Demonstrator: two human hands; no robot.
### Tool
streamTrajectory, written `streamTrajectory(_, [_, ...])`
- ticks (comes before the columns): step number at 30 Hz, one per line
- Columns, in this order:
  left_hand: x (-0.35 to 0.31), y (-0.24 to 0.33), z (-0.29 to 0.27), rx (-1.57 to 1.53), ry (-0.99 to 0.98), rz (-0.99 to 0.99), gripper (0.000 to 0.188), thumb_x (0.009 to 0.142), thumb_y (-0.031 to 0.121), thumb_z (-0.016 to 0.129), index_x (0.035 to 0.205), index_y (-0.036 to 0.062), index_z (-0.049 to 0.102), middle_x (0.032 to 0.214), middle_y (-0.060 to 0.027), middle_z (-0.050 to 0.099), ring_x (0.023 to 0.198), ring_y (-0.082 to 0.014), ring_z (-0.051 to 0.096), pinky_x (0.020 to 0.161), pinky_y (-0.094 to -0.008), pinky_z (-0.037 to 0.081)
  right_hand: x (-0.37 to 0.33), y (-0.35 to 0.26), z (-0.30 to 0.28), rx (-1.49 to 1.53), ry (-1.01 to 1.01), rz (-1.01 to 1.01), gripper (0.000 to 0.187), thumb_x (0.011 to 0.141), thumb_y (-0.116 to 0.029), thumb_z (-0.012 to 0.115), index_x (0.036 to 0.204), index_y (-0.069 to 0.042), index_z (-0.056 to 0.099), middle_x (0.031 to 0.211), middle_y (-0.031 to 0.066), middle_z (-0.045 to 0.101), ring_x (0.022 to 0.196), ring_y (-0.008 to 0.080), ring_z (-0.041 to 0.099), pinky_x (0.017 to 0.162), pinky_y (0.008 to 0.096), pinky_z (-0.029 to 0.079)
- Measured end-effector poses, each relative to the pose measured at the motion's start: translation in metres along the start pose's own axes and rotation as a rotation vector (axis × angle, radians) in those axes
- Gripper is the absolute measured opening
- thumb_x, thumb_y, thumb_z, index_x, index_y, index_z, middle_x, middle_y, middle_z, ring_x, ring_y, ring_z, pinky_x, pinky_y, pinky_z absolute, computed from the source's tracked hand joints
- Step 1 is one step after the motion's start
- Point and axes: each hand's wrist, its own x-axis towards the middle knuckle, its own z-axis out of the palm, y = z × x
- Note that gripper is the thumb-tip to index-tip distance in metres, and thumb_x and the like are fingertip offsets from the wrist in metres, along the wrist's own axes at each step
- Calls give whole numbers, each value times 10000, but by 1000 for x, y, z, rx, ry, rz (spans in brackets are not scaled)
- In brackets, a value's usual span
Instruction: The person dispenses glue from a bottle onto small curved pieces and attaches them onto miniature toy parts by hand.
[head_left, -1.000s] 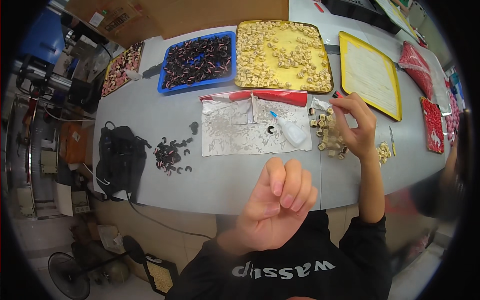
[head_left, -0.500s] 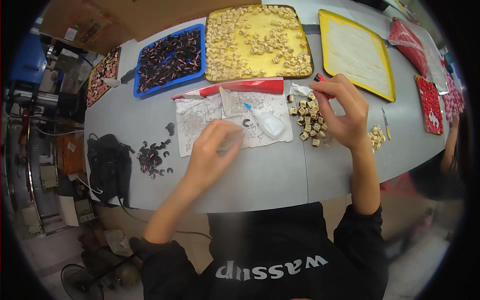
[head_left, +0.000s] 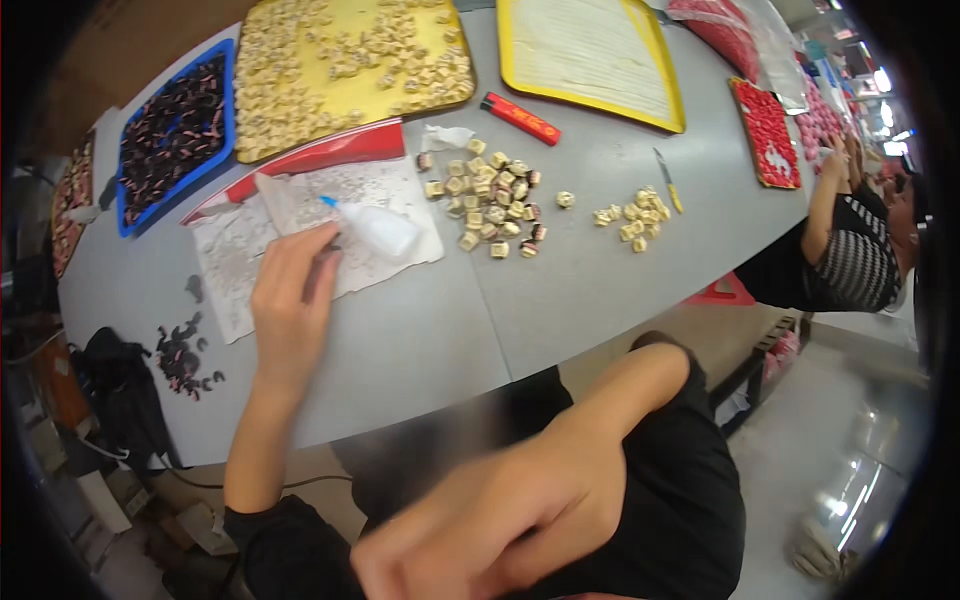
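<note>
My left hand [head_left: 290, 295] reaches over the near edge of a white paper sheet [head_left: 225, 265]. Its thumb and forefinger are bent together beside the blue tip of a white squeeze bottle [head_left: 385, 233], which lies on the sheet. Whatever is between those fingertips is hidden. Large and blurred, my right hand [head_left: 500, 510] is raised close to the camera at the bottom, off the table. Its fingers are curled inward, and their tips are out of sight. A pile of small cream and dark cube-shaped pieces [head_left: 490, 198] lies right of the sheet.
Dark curved pieces [head_left: 183, 360] lie at left. Behind stand a blue tray [head_left: 232, 95] and two yellow trays [head_left: 470, 85] [head_left: 675, 115]. A red bar-shaped thing [head_left: 520, 118], loose cream cubes [head_left: 637, 215] and a small knife [head_left: 672, 190] lie at right. Another person [head_left: 850, 240] sits far right.
The view has swung to the right. My right hand has left the cube pile and come up toward the camera. My left hand has moved to the bottle's tip, its fingers closing together.
</note>
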Motion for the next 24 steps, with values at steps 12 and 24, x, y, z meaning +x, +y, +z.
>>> streamTrajectory(12, [-4,-4,6,-55,53,40,236,750,-45,675,973,10,617,934,-118,615,870,-285,586,747,-354,475,20,60,-1,115,-83,-455,144,895,92,451,997,1,495,897,157,537,776,258,490,662,336,405])
streamTrajectory(24, [-5,-6,6,-83,48,59,250,740,-47,697,971,3,617,913,-112,619,838,-254,589,752,-325,480,27,77,4,135,-114,-480,114,912,64,435,985,-13,475,840,121,511,770,252,488,644,336,403])
